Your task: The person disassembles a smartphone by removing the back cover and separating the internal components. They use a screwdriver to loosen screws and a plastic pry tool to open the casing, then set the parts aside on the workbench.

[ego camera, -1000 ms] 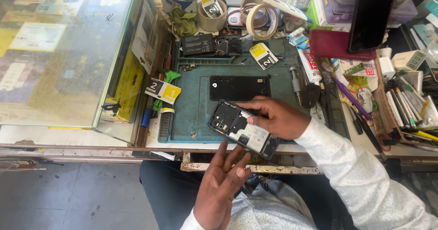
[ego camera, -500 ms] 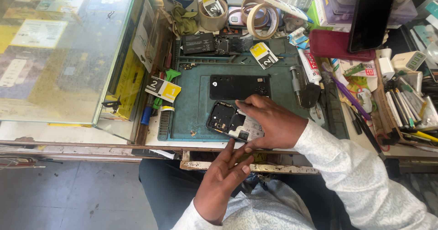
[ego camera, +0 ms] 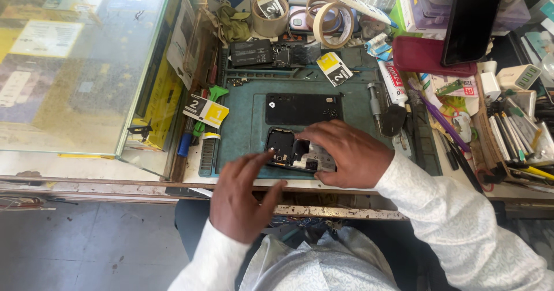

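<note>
We see an opened phone lying flat on the green mat, at the mat's near edge. The right hand lies over the right part of the phone, its fingers bent and pressing it down on the mat. The left hand is open with fingers spread, and its fingertips touch the left edge of the phone. A black back cover lies on the mat just behind the phone. A screwdriver rests at the mat's right side.
</note>
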